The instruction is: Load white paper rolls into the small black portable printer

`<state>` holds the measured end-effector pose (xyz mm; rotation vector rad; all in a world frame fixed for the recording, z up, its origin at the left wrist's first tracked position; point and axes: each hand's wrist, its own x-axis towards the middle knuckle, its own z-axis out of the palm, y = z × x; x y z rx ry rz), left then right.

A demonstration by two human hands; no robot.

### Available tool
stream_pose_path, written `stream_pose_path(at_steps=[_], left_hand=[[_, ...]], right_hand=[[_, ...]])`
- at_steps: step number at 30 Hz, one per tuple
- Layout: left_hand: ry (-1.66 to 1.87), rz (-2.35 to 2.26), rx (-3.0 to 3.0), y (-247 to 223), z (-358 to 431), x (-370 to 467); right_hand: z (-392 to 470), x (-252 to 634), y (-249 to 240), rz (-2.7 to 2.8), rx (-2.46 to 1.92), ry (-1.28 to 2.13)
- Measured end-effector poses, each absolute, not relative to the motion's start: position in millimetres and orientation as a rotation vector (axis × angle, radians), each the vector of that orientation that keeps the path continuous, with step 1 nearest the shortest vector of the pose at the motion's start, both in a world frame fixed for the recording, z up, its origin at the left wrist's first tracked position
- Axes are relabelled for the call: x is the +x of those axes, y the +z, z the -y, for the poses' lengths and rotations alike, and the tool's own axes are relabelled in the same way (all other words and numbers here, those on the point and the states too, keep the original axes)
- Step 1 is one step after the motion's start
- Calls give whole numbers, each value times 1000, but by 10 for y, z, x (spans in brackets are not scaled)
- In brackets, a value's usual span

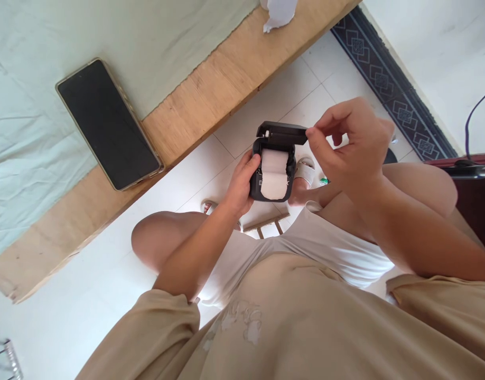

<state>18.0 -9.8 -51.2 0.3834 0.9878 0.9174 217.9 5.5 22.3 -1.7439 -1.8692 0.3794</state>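
Black box-shaped device (291, 171) containing white paper (274, 184) located right of light-brown wooden table (205, 100). I have left hand (241, 184) clasping device's left side, right hand (351, 140) pinching its raised black lid (284, 134).

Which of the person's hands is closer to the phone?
Left. The left hand holds the black device, to the right of the phone in the picture; the right hand is farther right, at the device's raised lid.

No legible txt, no readable nos., no brands
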Motion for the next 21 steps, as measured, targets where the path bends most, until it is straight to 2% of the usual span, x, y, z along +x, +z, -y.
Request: stream_pose_path(at_steps=[10,21], left_hand=[[900,-986,343,-439,100,182],[935,-988,434,-438,109,167]], right_hand=[[-69,2108,165,2200,-1729,483],[-65,1913,173,2549,-1905,401]])
